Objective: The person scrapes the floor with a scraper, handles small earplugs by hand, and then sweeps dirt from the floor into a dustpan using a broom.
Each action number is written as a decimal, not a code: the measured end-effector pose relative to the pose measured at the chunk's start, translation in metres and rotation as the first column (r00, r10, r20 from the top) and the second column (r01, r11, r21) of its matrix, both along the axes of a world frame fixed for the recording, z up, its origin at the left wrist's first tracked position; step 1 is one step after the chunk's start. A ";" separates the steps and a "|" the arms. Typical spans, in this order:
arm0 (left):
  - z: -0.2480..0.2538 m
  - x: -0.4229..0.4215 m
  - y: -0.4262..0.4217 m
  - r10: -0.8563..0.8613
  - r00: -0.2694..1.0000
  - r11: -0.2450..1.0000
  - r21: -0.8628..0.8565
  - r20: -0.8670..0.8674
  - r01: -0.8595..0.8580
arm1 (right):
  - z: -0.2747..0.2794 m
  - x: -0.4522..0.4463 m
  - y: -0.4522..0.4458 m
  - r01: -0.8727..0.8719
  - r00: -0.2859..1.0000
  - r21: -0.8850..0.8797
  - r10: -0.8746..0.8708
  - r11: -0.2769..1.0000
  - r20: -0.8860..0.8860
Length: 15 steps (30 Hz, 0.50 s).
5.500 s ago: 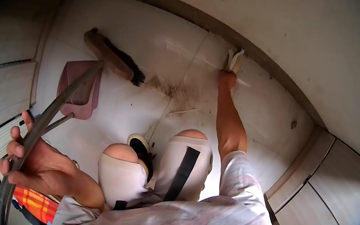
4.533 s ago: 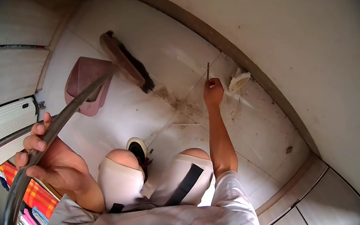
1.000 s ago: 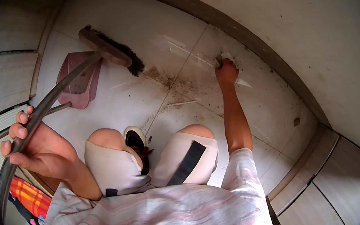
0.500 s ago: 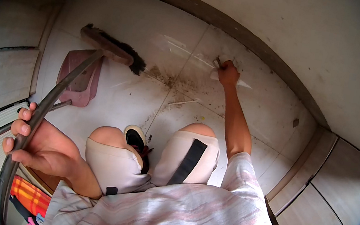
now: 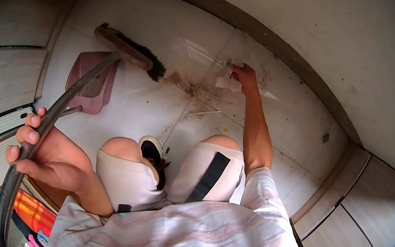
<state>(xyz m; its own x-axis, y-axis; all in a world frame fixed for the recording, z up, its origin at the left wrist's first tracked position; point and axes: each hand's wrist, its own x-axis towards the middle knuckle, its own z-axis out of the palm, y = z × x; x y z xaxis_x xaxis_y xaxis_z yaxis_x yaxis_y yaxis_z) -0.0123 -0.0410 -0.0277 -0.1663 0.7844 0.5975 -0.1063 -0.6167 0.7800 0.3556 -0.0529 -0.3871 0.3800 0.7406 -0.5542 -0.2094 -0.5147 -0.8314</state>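
My left hand [image 5: 59,156] is closed around the dark handle of a broom [image 5: 124,51], whose brown head with black bristles rests on the floor at the upper left. Under the broom's handle lies a pink dustpan [image 5: 92,79], its own handle running back to the left. My right hand [image 5: 245,77] reaches to the far floor and pinches a crumpled piece of whitish paper [image 5: 229,83]. Brown dirt [image 5: 188,85] is scattered on the tiles between the broom and my right hand, with a thin white stick [image 5: 204,113] nearby.
Cabinets [image 5: 366,205] stand to the right and drawers [image 5: 5,74] to the left. A wall with a dark baseboard [image 5: 290,48] closes the far side. At lower left are a white ribbed case [image 5: 2,145] and an orange cloth [image 5: 33,211]. My shoe [image 5: 151,150] is between my knees.
My right hand has moved slightly left and up, and the whitish paper in it now shows more. The broom and my left hand have barely shifted.
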 end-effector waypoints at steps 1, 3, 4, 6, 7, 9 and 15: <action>0.000 -0.001 0.000 -0.012 1.000 1.000 -0.001 -0.001 0.012 | -0.002 -0.001 -0.002 0.085 0.985 -0.029 -0.088 0.996 -0.149; 0.000 -0.002 0.001 -0.001 1.000 1.000 -0.002 -0.006 0.001 | -0.011 0.001 -0.004 0.158 0.940 -0.070 -0.171 0.985 -0.293; -0.001 -0.002 0.001 0.005 1.000 1.000 -0.004 -0.009 -0.005 | -0.017 0.004 -0.006 0.200 0.962 -0.044 -0.204 0.979 -0.180; -0.002 -0.003 0.001 0.000 1.000 1.000 -0.006 -0.005 0.000 | -0.019 0.004 -0.007 0.238 0.969 -0.018 -0.239 0.971 -0.064; -0.003 -0.004 0.001 -0.010 1.000 1.000 -0.003 -0.001 0.009 | -0.012 0.005 -0.005 0.265 0.947 0.012 -0.263 0.964 0.185; -0.002 -0.004 0.000 -0.008 1.000 1.000 -0.002 -0.004 0.008 | -0.001 0.009 0.001 0.285 0.864 0.051 -0.279 0.957 0.418; -0.002 -0.003 0.000 -0.019 1.000 1.000 0.002 0.001 0.019 | 0.052 0.018 0.025 0.189 0.922 0.244 -0.257 0.951 0.288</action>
